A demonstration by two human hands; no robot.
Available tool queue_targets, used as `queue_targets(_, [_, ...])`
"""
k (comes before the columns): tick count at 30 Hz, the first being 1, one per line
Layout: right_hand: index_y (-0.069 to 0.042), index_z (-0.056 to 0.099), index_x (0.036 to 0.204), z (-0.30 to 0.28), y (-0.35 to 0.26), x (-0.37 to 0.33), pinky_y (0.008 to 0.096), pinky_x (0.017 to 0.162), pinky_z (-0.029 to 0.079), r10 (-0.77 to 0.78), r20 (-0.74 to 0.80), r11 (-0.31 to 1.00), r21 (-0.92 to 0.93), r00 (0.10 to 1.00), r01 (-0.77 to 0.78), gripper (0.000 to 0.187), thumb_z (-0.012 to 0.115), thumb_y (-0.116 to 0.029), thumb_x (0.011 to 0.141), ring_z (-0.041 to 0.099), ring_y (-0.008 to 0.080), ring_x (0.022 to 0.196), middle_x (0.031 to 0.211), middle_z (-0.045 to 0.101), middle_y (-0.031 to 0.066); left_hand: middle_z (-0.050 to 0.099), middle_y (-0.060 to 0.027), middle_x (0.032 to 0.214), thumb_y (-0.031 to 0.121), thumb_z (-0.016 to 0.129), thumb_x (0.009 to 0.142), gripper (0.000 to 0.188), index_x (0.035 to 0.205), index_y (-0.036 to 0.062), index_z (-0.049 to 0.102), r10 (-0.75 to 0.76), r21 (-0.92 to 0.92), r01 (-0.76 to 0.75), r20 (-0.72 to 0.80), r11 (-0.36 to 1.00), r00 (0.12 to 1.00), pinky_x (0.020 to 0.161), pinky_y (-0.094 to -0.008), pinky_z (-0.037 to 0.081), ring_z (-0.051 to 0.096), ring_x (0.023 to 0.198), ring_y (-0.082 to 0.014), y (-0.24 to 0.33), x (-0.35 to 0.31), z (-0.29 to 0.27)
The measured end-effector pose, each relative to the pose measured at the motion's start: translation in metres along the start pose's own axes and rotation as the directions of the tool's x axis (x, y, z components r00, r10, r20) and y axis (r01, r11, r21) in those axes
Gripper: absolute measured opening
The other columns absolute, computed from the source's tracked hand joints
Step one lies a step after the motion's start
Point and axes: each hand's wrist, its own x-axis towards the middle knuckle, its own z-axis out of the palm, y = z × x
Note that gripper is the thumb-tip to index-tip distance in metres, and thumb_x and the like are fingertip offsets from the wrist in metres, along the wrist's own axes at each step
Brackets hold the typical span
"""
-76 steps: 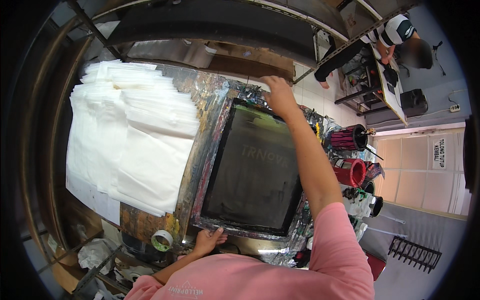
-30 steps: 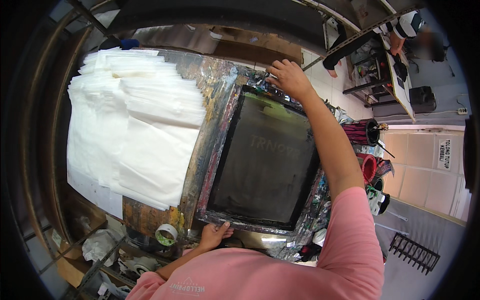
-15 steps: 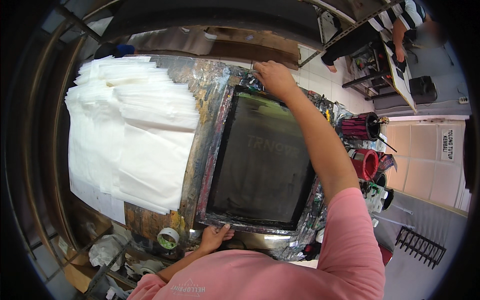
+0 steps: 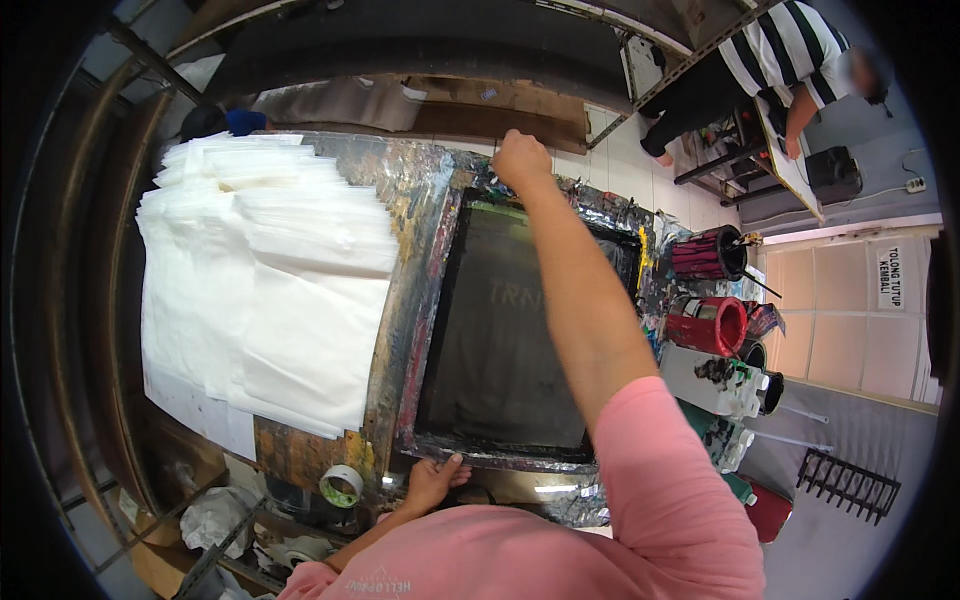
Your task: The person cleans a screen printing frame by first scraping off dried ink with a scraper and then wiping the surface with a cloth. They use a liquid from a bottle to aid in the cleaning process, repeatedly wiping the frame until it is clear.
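Observation:
A silk-screen frame (image 4: 409, 400) with a dark mesh lies on the paint-stained table; faint lettering shows in the mesh, and a greenish smear lies near its far end. At the near edge my left hand (image 4: 432, 481) is closed on the screen frame, thumb on top. My right arm stretches across the mesh and covers part of it. By the frame's far edge my right hand (image 4: 520, 158) is closed like a fist; whatever is in it is hidden. Left of the frame sits a large fanned stack of white sheets (image 4: 290, 310).
Right of the table stand a pink-streaked dark can (image 4: 708, 253), a red can (image 4: 705, 323) and white jugs (image 4: 712, 380). A tape roll (image 4: 341, 485) rests at the near left edge. Overhead is a dark shelf (image 4: 420, 45). Another person (image 4: 780, 55) works at a far right table.
My right hand has shifted slightly left and closed more tightly at the far edge, its forearm swinging left over the mesh. My left hand stays at the near edge.

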Motion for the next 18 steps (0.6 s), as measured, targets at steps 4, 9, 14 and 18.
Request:
queue_targets(4, [-0.007, 0.066, 0.117, -0.03, 0.034, -0.002, 0.0516, 0.089, 0.055, -0.483, 0.164, 0.853, -0.133, 0.86, 0.505, 0.03, 0.06, -0.031, 0.099, 0.069, 0.0358, 0.106, 0.111, 0.072, 0.0164, 0.075, -0.0204, 0.099, 0.028, 0.066, 0.104, 0.042, 0.105, -0.0138, 0.069, -0.021, -0.022, 0.02, -0.006, 1.0, 1.0, 0.079, -0.0333, 0.065, 0.076, 0.089, -0.024, 0.0, 0.0, 0.001])
queue_targets(9, [-0.014, 0.061, 0.119, -0.051, 0.066, 0.0, 0.0398, 0.092, 0.049, -0.798, 0.197, 0.476, -0.374, 0.57, 0.796, 0.029, 0.061, -0.036, 0.1, 0.059, 0.0245, 0.109, 0.107, 0.062, 0.0032, 0.074, -0.0273, 0.099, 0.027, 0.066, 0.103, 0.046, 0.104, -0.0194, 0.065, 0.029, 0.039, -0.028, -0.016, 0.999, 0.999, 0.081, -0.0368, 0.066, 0.076, 0.091, -0.0306, -0.001, 0.0, 0.003])
queue_targets(14, [-0.014, 0.061, 0.114, -0.055, 0.068, 0.026, 0.0363, 0.092, 0.045, -0.884, 0.304, 0.258, -0.314, 0.354, 0.914, 0.028, 0.062, -0.038, 0.099, 0.056, 0.0204, 0.103, 0.104, 0.06, 0.0006, 0.075, -0.0223, 0.095, 0.022, 0.068, 0.102, 0.039, 0.103, -0.0165, 0.067, -0.025, 0.006, 0.025, -0.056, 1.0, 0.998, 0.077, -0.0352, 0.065, 0.076, 0.085, -0.0254, 0.001, -0.001, 0.004])
queue_targets(18, [-0.017, 0.063, 0.115, -0.055, 0.069, 0.044, 0.0361, 0.094, 0.045, -0.899, 0.353, 0.16, -0.288, 0.26, 0.944, 0.028, 0.059, -0.04, 0.1, 0.057, 0.0187, 0.107, 0.106, 0.063, -0.0018, 0.074, -0.0222, 0.093, 0.02, 0.068, 0.102, 0.037, 0.102, -0.0167, 0.067, 0.011, -0.018, -0.013, -0.073, 1.0, 0.997, 0.077, -0.0356, 0.065, 0.076, 0.085, -0.0257, 0.002, -0.004, 0.007])
